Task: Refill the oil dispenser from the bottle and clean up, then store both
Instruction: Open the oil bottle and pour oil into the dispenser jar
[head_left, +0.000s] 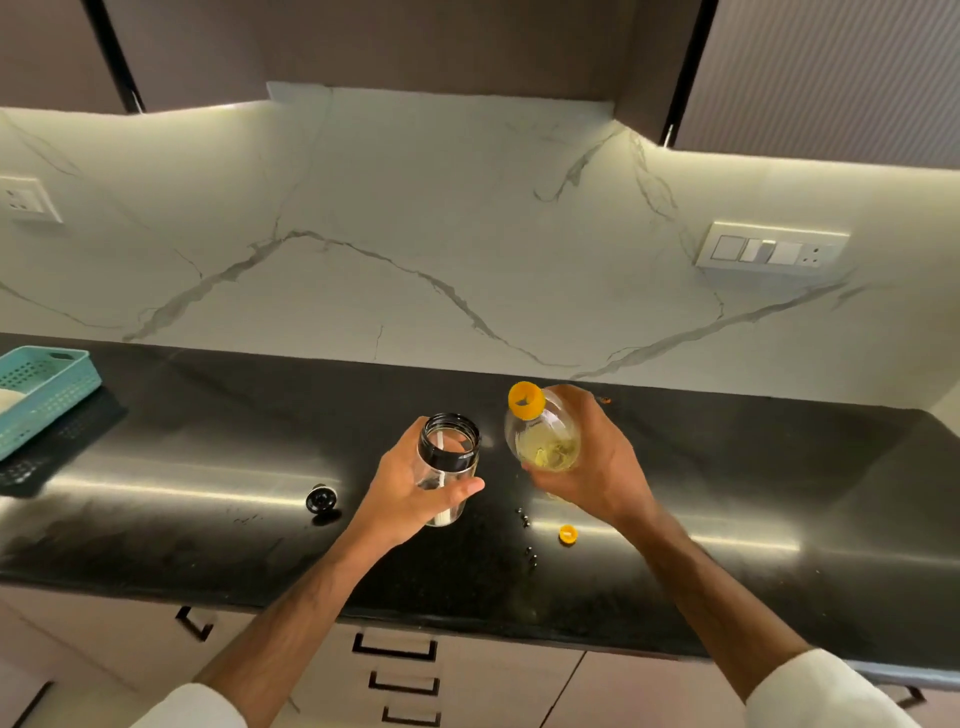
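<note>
Glass dispenser (449, 467) gripped by left hand (415, 488), one bottle (543, 441) by right hand (597, 467); two caps, seemingly, lie loose.

Two hands are in view, the left hand (415, 486) and the right hand (597, 467). One clear glass oil dispenser with a black collar (449, 457), centre frame. One clear plastic oil bottle with an orange neck (543, 436). One small orange cap (568, 534) and one round black lid (321, 499) on the black counter (208, 467). One teal perforated plastic basket (44, 389), far left. Two wall switch plates: left (26, 200), right (771, 249).
</note>
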